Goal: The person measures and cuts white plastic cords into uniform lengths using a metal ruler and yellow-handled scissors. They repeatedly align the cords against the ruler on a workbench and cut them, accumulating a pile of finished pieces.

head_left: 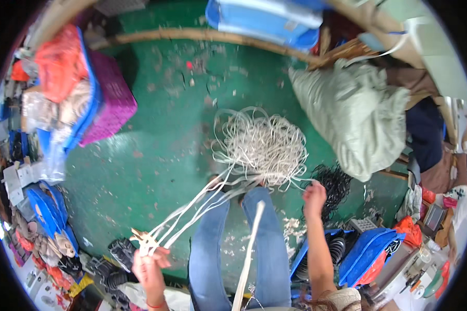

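Observation:
A tangled heap of white cords point(262, 145) lies on the green floor point(161, 150) just past my knees. My left hand point(149, 264) is closed on the gathered ends of several cords, which stretch from it up to the heap. My right hand point(314, 197) reaches down to the right edge of the heap and pinches a single white strand. My legs in blue jeans point(267, 243) stretch out below the heap. One white cord point(249, 254) runs down along my right leg.
A pile of black cords point(337, 181) lies right of the heap. A grey-green sack point(355, 116) stands at the right. A purple crate point(109, 98) and blue bins of goods point(62, 88) stand at the left. Blue trays point(366, 251) sit at the lower right.

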{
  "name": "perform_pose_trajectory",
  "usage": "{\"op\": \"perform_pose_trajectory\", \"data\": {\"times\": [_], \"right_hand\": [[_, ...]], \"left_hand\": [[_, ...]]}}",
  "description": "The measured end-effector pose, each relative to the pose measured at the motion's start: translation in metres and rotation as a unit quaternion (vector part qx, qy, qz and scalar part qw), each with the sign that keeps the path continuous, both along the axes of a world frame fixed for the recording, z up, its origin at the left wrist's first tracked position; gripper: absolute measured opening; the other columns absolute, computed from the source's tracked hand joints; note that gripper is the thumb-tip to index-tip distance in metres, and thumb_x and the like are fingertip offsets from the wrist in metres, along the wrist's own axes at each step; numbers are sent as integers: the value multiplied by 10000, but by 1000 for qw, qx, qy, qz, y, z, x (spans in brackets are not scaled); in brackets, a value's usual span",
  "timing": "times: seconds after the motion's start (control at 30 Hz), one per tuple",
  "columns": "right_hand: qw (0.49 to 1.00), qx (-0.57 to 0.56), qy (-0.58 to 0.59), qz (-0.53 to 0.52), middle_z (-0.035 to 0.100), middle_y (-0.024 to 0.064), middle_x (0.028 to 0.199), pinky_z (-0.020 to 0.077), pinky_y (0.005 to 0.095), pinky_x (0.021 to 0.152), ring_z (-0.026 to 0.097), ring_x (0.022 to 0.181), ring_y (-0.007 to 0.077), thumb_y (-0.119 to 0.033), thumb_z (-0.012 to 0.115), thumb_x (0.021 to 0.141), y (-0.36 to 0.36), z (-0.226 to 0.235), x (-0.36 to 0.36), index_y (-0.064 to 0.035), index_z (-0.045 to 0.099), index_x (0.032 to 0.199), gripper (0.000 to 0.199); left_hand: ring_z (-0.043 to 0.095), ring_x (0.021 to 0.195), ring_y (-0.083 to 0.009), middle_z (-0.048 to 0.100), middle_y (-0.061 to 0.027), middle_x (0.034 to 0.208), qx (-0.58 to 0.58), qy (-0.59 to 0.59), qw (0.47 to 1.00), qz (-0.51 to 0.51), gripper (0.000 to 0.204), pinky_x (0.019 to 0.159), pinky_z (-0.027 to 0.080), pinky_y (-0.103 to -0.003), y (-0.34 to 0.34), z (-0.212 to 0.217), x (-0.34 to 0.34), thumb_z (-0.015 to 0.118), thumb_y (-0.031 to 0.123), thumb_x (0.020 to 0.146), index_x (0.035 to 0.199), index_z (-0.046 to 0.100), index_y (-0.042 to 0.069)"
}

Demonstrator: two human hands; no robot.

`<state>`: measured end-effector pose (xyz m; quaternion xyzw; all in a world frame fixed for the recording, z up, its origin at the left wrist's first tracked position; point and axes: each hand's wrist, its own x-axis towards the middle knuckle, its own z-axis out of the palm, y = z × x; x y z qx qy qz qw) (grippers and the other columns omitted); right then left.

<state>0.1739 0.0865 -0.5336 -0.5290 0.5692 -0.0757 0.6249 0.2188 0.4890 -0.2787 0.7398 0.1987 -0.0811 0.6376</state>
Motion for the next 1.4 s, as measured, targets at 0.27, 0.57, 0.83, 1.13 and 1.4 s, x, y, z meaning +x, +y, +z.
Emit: {"op": "perform_pose_trajectory", "data": {"times": [0.27, 0.57, 0.83, 1.13, 1.4], "right_hand": [[867, -245, -434, -7, 426, -37, 649, 264, 166, 394, 309, 453, 20, -167, 454, 935, -96, 544, 17, -67, 508, 885, 124], [753, -279, -588, 98, 432, -30, 682, 207, 140, 402, 278, 468, -2, -122, 508, 904, -64, 761, 8, 56, 518, 1102, 266], [731, -411, -526, 142, 416, -73, 615, 189, 138, 368, 305, 449, -25, -192, 578, 874, 48, 840, -27, -41, 583, 990, 191], [751, -216, -350, 516, 613, 39, 843, 465, 223, 630, 553, 681, 83, -138, 551, 864, 260, 745, 71, -32, 589, 1004, 180], [629, -201, -377, 649, 594, 42, 851, 437, 268, 705, 549, 786, 109, -151, 442, 931, 345, 734, 121, -50, 497, 1076, 185]], "left_hand": [[397, 476, -75, 484, -34, 648, 10, -564, 825, 44, 219, 362, 304, -197, 3, 381, 74, 435, 218, 919, 868, 515, 20], [341, 518, -13, 458, 61, 673, -52, -462, 877, -117, 254, 449, 264, -157, -7, 519, 97, 458, 225, 906, 1007, 607, 46], [321, 511, -16, 426, 79, 597, 90, -163, 802, -567, 296, 461, 256, -174, 12, 487, 98, 427, 304, 947, 881, 593, 67], [563, 757, -165, 572, -95, 820, 100, -374, 576, -720, 255, 692, 465, -300, 77, 481, 108, 406, 203, 946, 1045, 545, 15], [631, 742, -133, 637, -102, 827, -28, -335, 731, -593, 184, 618, 508, -266, 154, 465, 127, 527, 82, 896, 991, 383, 16]]}}
